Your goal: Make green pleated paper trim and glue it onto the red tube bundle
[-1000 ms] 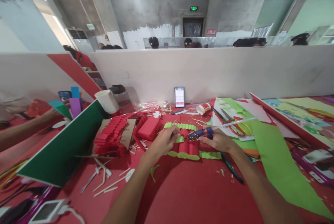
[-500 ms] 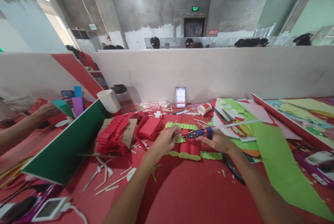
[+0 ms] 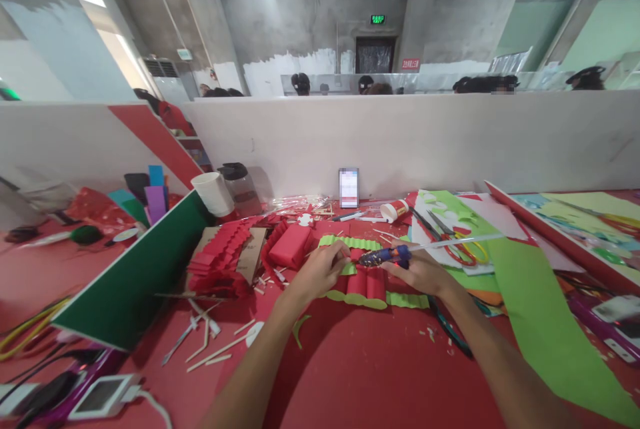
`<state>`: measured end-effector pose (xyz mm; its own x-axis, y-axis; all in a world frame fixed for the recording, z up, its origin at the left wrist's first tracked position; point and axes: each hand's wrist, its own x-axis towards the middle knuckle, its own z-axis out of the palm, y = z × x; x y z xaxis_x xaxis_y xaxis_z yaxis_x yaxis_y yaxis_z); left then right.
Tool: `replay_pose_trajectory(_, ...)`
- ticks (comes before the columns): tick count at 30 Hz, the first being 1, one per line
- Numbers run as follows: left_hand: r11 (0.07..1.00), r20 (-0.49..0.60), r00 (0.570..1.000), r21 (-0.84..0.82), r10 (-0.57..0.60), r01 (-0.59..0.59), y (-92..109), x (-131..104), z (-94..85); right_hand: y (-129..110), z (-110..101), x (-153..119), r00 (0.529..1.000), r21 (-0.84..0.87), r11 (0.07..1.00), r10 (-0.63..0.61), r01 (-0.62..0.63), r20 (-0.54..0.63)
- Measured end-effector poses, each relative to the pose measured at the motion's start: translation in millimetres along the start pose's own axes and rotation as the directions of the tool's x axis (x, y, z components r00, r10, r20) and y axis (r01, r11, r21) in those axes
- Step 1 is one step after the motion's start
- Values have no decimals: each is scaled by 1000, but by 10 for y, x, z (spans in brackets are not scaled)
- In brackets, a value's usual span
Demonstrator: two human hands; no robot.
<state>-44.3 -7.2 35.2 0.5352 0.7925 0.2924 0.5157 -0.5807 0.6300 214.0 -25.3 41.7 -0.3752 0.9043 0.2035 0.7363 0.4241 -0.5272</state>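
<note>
My right hand [image 3: 417, 270] is wrapped round a blue hot glue gun [image 3: 383, 255], with a long clear glue stick [image 3: 457, 241] sticking out of its back end. The gun's nozzle points left, close to the fingertips of my left hand [image 3: 323, 267]. Those fingers are pinched together at a small green paper piece [image 3: 349, 269], whose hold is partly hidden. Beneath both hands lies a row of red paper rolls [image 3: 373, 282] with a scalloped light-green edge [image 3: 357, 299] at the front. Pleated green paper strips [image 3: 407, 300] lie beside and behind the rolls.
Left of my hands are a red wrapped block [image 3: 291, 245], pleated red paper [image 3: 220, 252] and scattered wooden sticks [image 3: 220, 352]. A green board [image 3: 130, 275] stands upright further left. Scissors [image 3: 450, 242] and green sheets [image 3: 535, 309] lie right. A phone [image 3: 349, 187] leans against the white partition [image 3: 450, 142].
The other person's arm at the far left has gone out of view. The camera view has shifted slightly. Both my hands and the glue gun keep nearly the same position over the rolls.
</note>
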Motion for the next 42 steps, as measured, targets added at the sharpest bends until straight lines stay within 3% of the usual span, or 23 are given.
replay_pose_trajectory(17, 1000, 5, 1000, 1, -8, 8, -4, -5, 9, 46, -23, -17, 999, 63, 997, 35, -37, 24)
replay_pose_trajectory(20, 1000, 2, 1000, -2, -9, 9, -5, -5, 5, 117, -29, -66, 998, 161, 986, 29, -38, 56)
replay_pose_trajectory(24, 1000, -4, 1000, 11, -10, 10, -21, -3, 12, 272, -7, -136, 984, 414, 893, 158, -179, 84)
replay_pose_trajectory(27, 1000, -14, 1000, 19, -13, 13, -37, -2, 27, 352, -39, -175, 973, 525, 822, 150, -220, 173)
replay_pose_trajectory(32, 1000, -29, 1000, 15, -7, 8, -41, -5, 39, 334, -185, -228, 948, 501, 837, 62, -220, 312)
replay_pose_trajectory(35, 1000, -41, 999, 29, -11, 12, -29, -12, 23, 290, -234, -205, 963, 438, 867, 148, -236, 226)
replay_pose_trajectory(39, 999, -34, 999, 22, -29, 30, -12, -16, -6, 359, -230, -55, 962, 380, 893, 272, -241, -31)
replay_pose_trajectory(42, 999, -31, 999, 28, -44, 44, -9, -16, -18, 513, -230, 89, 939, 99, 946, 321, -310, -123)
